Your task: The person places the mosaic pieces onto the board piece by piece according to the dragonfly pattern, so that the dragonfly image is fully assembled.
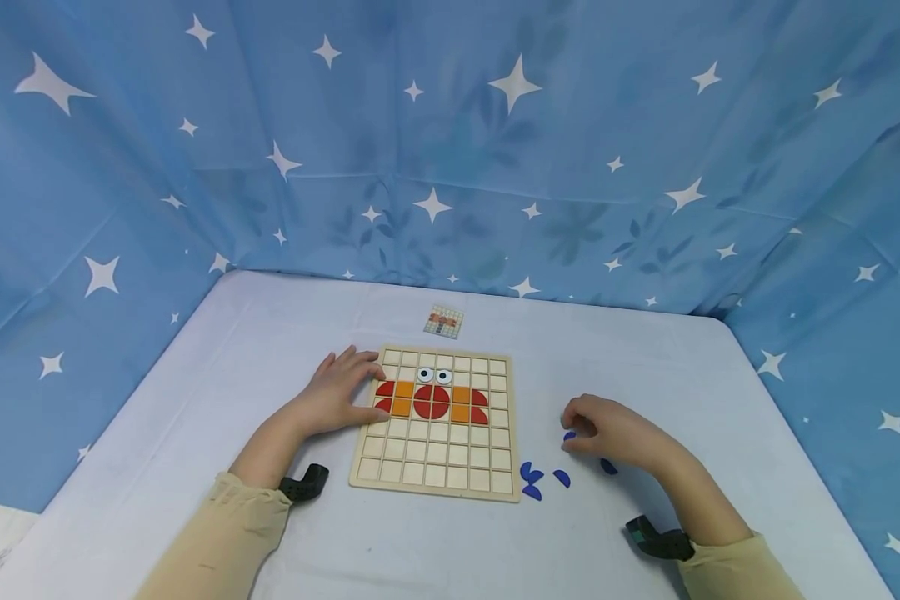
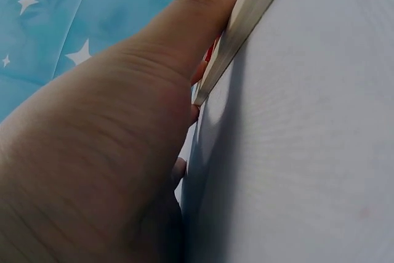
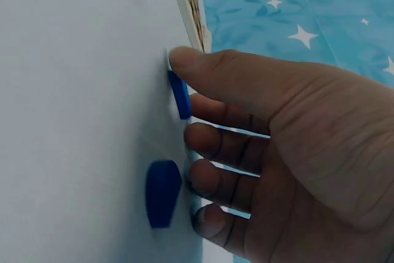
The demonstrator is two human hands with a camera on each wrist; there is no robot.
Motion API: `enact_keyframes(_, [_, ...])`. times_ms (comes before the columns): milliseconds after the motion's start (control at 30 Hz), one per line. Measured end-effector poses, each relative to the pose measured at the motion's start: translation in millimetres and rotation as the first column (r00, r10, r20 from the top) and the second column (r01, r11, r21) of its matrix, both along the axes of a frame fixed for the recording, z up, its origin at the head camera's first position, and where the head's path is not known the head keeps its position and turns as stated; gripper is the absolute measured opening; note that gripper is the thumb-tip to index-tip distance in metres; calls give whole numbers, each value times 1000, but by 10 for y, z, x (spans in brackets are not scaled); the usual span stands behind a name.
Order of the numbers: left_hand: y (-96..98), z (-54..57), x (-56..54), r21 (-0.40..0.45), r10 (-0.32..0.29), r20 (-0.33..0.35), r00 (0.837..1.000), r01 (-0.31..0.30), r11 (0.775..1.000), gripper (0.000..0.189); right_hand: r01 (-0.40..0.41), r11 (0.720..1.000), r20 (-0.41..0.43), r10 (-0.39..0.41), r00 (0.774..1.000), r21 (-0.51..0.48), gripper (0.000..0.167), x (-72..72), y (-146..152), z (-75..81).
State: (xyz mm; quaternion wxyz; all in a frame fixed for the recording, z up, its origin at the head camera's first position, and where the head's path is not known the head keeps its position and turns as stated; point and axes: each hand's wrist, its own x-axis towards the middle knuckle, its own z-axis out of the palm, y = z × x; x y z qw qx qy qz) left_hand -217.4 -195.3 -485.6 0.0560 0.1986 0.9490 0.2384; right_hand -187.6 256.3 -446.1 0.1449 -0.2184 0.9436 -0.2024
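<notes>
My left hand (image 1: 337, 393) lies at the left edge of a wooden grid board (image 1: 435, 477), thumb and forefinger spread over its rim. On the board are red quarter-circle pieces (image 1: 431, 402), orange square pieces (image 1: 461, 403) and two round eye pieces (image 1: 443, 377). To the right of the board my right hand (image 1: 607, 427) has thumb and forefinger at either side of a blue half-circle piece (image 3: 180, 95), pinching it close to the table. Beneath its other fingers lies another blue piece (image 3: 162, 194); in the head view, that one (image 1: 608, 467) sits below the hand.
Several loose blue half-circle pieces (image 1: 531, 492) lie by the board's lower right corner, one (image 1: 562, 478) slightly apart. Behind the board lies a small picture card (image 1: 444, 321) showing a similar pattern. A white cloth covers the table (image 1: 285, 308), and a starry blue curtain (image 1: 450, 150) surrounds it.
</notes>
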Motion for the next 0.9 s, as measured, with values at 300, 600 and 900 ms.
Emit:
enact_keyframes(300, [-14, 4, 6, 11, -8, -16, 1000, 8, 1000, 53, -13, 1000, -10, 13, 1000, -3, 25, 21, 11, 3])
enact_keyframes(600, [-3, 16, 9, 13, -5, -14, 1000, 5, 1000, 53, -19, 1000, -21, 18, 1000, -18, 25, -21, 81, -29])
enact_keyframes(900, [-13, 0, -1, 6, -5, -2, 1000, 5, 1000, 53, -13, 1000, -26, 13, 1000, -7, 24, -11, 32, -25])
